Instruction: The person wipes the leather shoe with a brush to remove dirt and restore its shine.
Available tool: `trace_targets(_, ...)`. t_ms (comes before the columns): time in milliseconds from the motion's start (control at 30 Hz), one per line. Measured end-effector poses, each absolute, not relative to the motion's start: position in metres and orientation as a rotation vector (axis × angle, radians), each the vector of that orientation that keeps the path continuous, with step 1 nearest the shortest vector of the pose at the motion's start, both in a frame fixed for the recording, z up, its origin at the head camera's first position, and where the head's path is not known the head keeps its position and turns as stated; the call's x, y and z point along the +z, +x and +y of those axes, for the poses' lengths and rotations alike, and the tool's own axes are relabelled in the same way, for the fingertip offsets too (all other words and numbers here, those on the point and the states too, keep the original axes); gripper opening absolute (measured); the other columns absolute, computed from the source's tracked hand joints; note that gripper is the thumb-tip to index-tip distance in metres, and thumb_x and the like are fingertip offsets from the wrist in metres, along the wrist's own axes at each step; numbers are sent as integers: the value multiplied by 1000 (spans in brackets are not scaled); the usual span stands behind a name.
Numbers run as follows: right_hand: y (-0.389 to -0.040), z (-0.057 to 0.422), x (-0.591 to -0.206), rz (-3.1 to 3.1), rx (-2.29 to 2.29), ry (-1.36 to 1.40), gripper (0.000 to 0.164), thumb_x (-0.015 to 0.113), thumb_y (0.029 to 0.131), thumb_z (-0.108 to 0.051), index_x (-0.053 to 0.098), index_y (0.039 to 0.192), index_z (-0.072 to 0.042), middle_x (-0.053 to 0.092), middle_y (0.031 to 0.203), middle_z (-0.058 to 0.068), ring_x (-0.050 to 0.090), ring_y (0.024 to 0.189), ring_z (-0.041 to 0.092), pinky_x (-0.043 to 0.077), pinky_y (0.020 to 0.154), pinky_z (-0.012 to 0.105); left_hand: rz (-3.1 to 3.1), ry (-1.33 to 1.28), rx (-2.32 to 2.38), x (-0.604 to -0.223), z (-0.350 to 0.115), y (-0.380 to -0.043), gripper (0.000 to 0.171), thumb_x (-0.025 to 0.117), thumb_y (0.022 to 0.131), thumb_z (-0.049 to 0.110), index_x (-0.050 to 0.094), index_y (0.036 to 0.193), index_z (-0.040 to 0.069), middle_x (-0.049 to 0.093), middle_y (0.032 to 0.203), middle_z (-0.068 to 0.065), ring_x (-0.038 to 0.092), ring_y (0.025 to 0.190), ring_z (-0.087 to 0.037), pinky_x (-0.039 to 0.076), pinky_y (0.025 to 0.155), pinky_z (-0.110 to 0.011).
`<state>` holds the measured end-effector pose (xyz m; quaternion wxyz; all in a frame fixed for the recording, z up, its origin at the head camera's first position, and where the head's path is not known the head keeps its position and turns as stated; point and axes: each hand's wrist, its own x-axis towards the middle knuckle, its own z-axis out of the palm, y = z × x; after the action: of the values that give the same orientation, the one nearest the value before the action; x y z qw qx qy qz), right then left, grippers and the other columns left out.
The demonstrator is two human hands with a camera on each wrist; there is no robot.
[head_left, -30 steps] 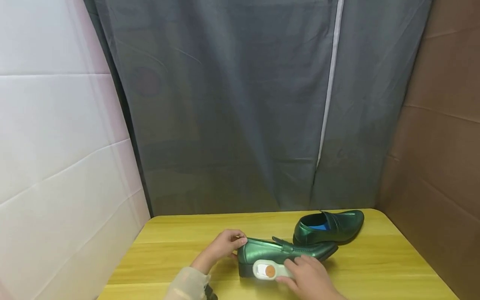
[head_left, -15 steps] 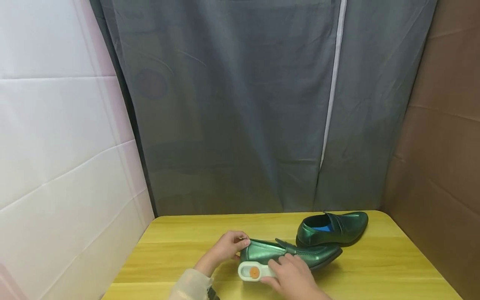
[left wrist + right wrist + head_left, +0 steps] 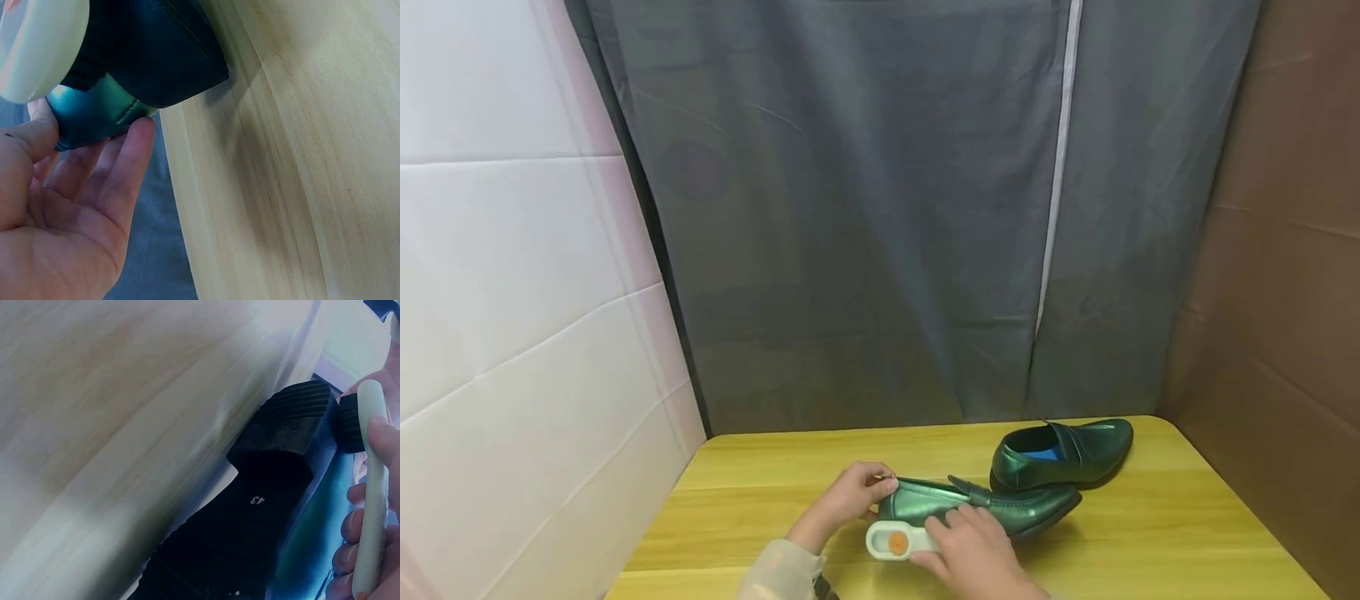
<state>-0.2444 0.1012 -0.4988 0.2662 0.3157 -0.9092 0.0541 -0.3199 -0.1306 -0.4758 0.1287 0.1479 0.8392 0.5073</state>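
A metallic green loafer (image 3: pixel 1030 507) lies with its toe to the right in the head view. Its heel end is held by my left hand (image 3: pixel 852 492), thumb at the back rim and fingers underneath in the left wrist view. My right hand (image 3: pixel 976 552) grips a pale shoe brush (image 3: pixel 898 542) with an orange round spot on its head. In the right wrist view the brush's dark bristles (image 3: pixel 349 425) are at the shoe's side by the heel. The black sole (image 3: pixel 228 512), marked 43, faces that camera, tilted up from the table.
The matching green loafer (image 3: pixel 1101 454), blue inside, stands upright just behind at the right. Under both is a yellow wood-grain table (image 3: pixel 760 492). A grey curtain (image 3: pixel 850 250) hangs behind, with a white wall (image 3: pixel 535 333) left and a brown one (image 3: pixel 1277 333) right.
My right hand has moved the brush leftward along the loafer's side, to the heel end. My left hand keeps its hold at the heel, and the second loafer stays in place.
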Motion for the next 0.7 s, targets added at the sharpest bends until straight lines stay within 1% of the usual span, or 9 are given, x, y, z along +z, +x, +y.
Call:
trace_targets(133,-244,97,-496,-2479,131,844,50,50,94,-68,68,94,-22,58,71,-7,52,68,12,41,59,28,2445,407,1460,-477,-132,-321,23,61,102,24,69,109,4,69,95,-6,63,86,-16,62,66,-38)
trace_targets(300,-244,94,-493,-2482,117,815,50,50,94,-68,69,95,-22,61,73,-6,55,70,13,43,60,30,2469,401,1440,-476,-131,-321,22,62,101,25,70,108,5,70,96,-6,63,86,-16,61,67,-36)
trace_targets(400,-244,92,-491,-2476,112,788,49,52,94,-67,69,95,-22,61,73,-5,56,71,14,44,61,31,2511,433,1414,-474,-131,-321,22,63,101,26,71,107,6,70,95,-5,61,84,-15,57,67,-33)
trace_targets(533,-244,90,-491,-2478,117,755,47,54,93,-66,69,94,-22,59,71,-5,58,72,15,46,61,32,2570,496,1365,-474,-132,-320,21,63,100,25,72,106,7,71,96,-5,61,83,-15,51,70,-32)
trace_targets(633,-243,90,-491,-2487,120,739,47,55,93,-66,68,95,-22,60,72,-5,59,73,16,47,62,33,2590,523,1355,-474,-132,-319,20,63,100,24,72,105,6,71,98,-6,62,85,-16,51,74,-33)
trace_targets(700,-243,91,-491,-2502,125,729,47,55,93,-67,68,96,-22,60,73,-4,60,74,16,48,63,34,2588,516,1365,-475,-132,-319,21,63,100,24,72,105,6,71,95,-6,61,84,-16,51,72,-33)
